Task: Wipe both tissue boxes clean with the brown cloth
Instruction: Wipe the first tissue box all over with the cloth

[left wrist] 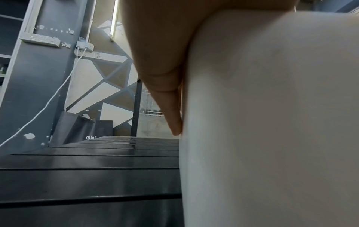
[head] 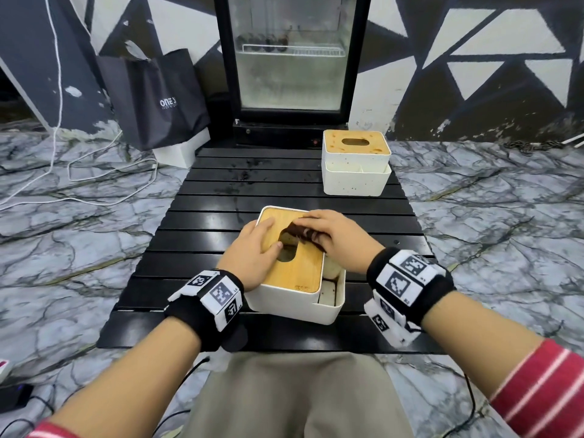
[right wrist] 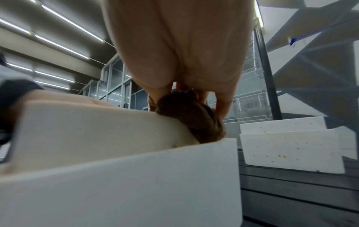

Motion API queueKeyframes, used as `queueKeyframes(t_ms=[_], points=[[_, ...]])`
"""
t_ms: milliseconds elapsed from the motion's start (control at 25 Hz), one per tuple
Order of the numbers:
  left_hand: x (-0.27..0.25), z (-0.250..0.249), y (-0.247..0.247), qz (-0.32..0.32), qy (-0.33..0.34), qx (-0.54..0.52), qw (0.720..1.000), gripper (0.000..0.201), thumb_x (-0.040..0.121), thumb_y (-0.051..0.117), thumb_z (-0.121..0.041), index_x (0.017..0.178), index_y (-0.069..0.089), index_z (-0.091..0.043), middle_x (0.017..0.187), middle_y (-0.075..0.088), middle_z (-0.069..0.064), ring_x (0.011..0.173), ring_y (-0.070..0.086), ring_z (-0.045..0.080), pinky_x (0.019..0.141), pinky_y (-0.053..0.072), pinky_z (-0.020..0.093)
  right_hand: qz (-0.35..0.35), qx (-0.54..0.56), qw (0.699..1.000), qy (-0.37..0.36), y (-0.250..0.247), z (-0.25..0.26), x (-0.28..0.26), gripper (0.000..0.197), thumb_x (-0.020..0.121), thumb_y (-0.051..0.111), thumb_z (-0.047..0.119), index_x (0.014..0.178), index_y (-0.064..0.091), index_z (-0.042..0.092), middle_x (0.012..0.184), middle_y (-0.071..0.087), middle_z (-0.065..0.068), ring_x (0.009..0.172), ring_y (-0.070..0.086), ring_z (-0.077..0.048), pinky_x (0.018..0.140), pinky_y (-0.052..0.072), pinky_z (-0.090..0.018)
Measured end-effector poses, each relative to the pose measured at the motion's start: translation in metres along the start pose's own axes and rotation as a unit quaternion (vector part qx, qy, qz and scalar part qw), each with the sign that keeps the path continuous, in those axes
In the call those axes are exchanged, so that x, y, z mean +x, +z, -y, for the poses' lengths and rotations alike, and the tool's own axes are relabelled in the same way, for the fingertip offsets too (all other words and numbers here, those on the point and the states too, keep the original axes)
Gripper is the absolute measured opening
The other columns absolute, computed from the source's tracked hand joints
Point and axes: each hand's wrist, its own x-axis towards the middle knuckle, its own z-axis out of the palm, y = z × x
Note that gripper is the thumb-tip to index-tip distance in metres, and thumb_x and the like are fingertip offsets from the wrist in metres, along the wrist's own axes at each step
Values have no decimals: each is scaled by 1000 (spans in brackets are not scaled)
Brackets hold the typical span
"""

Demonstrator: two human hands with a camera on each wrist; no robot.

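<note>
The near tissue box [head: 294,279], white with a wooden lid and an oval slot, stands on the black slatted table [head: 196,222]. My left hand [head: 256,245] lies flat on the lid's left part, thumb at the slot's edge; the left wrist view shows it [left wrist: 165,76] against the white box wall [left wrist: 272,122]. My right hand [head: 331,232] grips the bunched brown cloth [head: 305,233] on the lid's far right part. In the right wrist view the brown cloth [right wrist: 194,116] sits at the box's top edge [right wrist: 116,169]. The second tissue box [head: 355,165], stained and speckled, stands at the far right [right wrist: 291,147].
A glass-door fridge [head: 290,58] stands beyond the table's far end. A dark paper bag [head: 155,96] and white cables [head: 79,184] lie on the marble floor to the left. A side compartment [head: 331,292] runs along the near box's right.
</note>
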Motion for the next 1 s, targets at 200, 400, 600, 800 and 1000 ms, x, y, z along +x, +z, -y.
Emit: queueKeyframes(t_ms=[200,400,600,800,1000], points=[[1,-1,2,0,1,-7,1000,54,97,42,-33,147,24,-22,153,25,0,133,37,22,105,30,30,-32,42,999,0,7,3,-11,41,92,44,5,129,51,21,135,46,-2,127,37,-19,104,20,-18],[2,0,2,8,10,-8,1000,54,98,42,-32,148,24,-22,153,24,0,134,36,21,105,29,28,-26,57,996,-58,25,22,-49,41,89,43,9,128,52,20,130,50,-6,119,41,-20,103,21,-16],[2,1,0,24,18,12,999,55,98,41,-34,148,22,-23,153,23,0,133,38,21,106,31,32,-2,51,998,-44,9,14,-32,42,91,45,3,129,51,20,131,50,-5,120,43,-22,103,31,-25],[2,1,-1,30,13,19,999,56,98,41,-36,148,21,-24,153,21,-2,131,40,20,103,34,31,5,15,1000,10,-5,-1,-3,43,93,40,4,131,47,22,135,46,-2,123,40,-19,99,26,-18],[2,1,0,30,0,51,998,56,96,39,-44,148,23,-27,156,16,-1,136,34,22,107,31,33,-14,36,999,21,-3,0,-1,42,92,42,3,128,51,21,132,50,-4,120,43,-20,101,28,-21]])
